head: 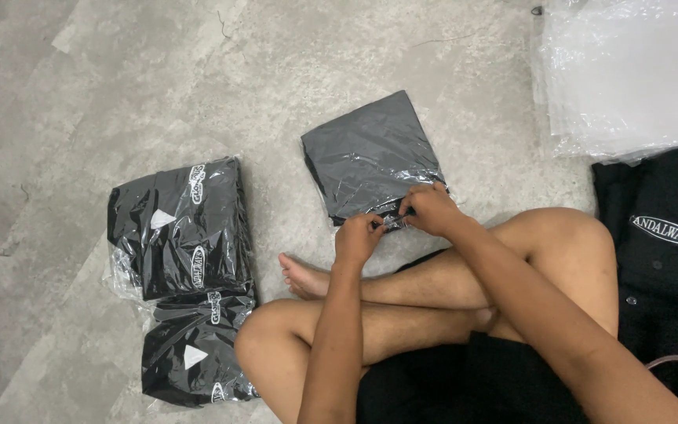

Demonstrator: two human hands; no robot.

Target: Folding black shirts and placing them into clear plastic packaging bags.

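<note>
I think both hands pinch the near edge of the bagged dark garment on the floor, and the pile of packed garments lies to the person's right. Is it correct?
Not quite. The head view shows the pile of packed garments on the person's left, not right. The rest holds: the left hand and right hand both pinch the near edge of the bagged dark garment on the floor.

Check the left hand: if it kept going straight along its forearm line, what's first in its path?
The left hand points up and slightly right, already pinching the near edge of the bagged dark garment. Going on, it would meet that bag first, then bare floor beyond. Depth is unclear.
</note>
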